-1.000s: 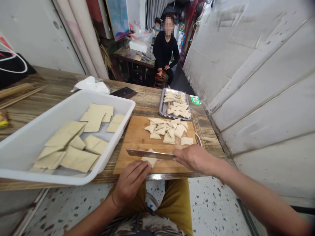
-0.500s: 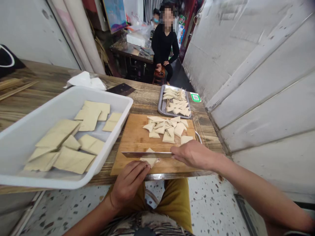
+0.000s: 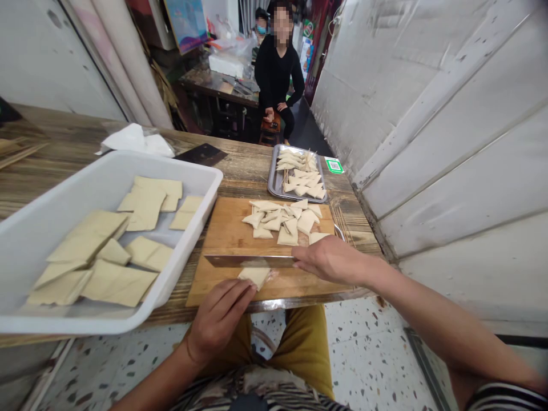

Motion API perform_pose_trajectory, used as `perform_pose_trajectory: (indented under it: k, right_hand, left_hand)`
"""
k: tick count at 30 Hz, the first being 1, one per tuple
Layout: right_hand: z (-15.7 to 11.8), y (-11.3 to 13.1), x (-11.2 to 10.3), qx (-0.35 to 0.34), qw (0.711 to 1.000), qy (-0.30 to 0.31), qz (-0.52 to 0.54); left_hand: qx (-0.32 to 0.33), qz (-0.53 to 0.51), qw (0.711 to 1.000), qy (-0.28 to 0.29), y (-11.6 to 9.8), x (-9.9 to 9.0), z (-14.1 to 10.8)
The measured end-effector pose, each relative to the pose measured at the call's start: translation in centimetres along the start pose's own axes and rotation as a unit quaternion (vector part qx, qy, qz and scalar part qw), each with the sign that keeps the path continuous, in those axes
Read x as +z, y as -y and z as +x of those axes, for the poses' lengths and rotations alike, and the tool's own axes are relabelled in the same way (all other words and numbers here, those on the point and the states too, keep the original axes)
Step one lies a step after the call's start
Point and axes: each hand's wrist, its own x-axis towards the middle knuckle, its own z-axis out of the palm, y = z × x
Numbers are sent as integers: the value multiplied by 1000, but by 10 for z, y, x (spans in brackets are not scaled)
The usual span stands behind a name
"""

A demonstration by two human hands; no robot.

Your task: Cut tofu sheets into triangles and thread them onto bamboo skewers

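My right hand [image 3: 327,260] is wrapped round the handle of a kitchen knife [image 3: 240,261]. Its long blade points left, at the far edge of a pale tofu-sheet piece [image 3: 256,277] on the wooden cutting board [image 3: 226,234]. My left hand [image 3: 223,319] has its fingers together, their tips gripping the near left corner of that piece. Farther back on the board lies a pile of cut tofu pieces [image 3: 285,220], many of them triangles. Whether the blade touches the board is hard to tell.
Left of the board stands a white plastic bin [image 3: 184,260] with larger tofu sheets. Behind the board are a metal tray [image 3: 273,185] of skewered pieces and a dark cleaver blade [image 3: 203,154]. Thin skewers [image 3: 345,225] lie at right. A person in black [image 3: 280,71] sits beyond the table.
The knife, which lay across the tofu piece, is now at its far edge, and more of the piece shows. My left hand stays at its near corner. The view has shifted slightly.
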Motion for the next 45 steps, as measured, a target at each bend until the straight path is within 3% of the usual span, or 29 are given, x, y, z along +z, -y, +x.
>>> perform_pose_trajectory:
  k: [20, 45]
  right_hand:
    - [8, 1, -9, -13, 999, 50, -8]
    - [11, -3, -10, -24, 999, 39, -15]
  left_hand:
    - [-1, 3, 1000, -6, 0, 1, -1]
    - [3, 5, 1000, -4, 1, 1, -3]
